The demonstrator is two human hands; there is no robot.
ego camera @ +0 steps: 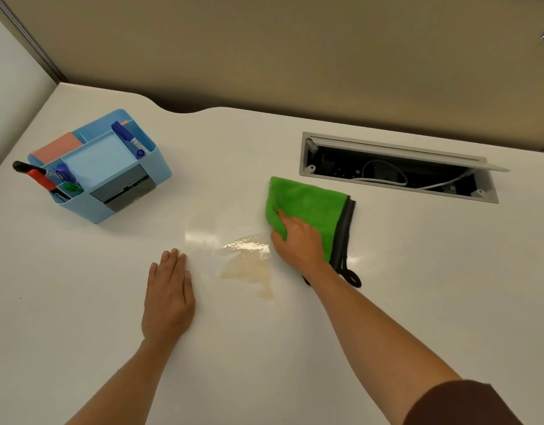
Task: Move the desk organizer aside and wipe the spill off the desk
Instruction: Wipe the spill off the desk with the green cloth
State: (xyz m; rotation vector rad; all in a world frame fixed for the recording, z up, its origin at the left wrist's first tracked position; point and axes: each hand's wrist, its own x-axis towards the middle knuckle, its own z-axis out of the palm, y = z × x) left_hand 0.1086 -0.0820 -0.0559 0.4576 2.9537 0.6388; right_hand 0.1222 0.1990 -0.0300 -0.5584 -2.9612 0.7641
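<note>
Bare white desk top (418,286) fills the lower and right frame, open to any reach. At upper left the light-blue plastic desk organizer (102,170) with its markers blocks that corner. At upper right the open grey cable hatch (396,167) leaves a recessed gap.

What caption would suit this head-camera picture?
Right hand presses a green cloth beside the brownish spill; left hand lies flat on the desk.
</note>
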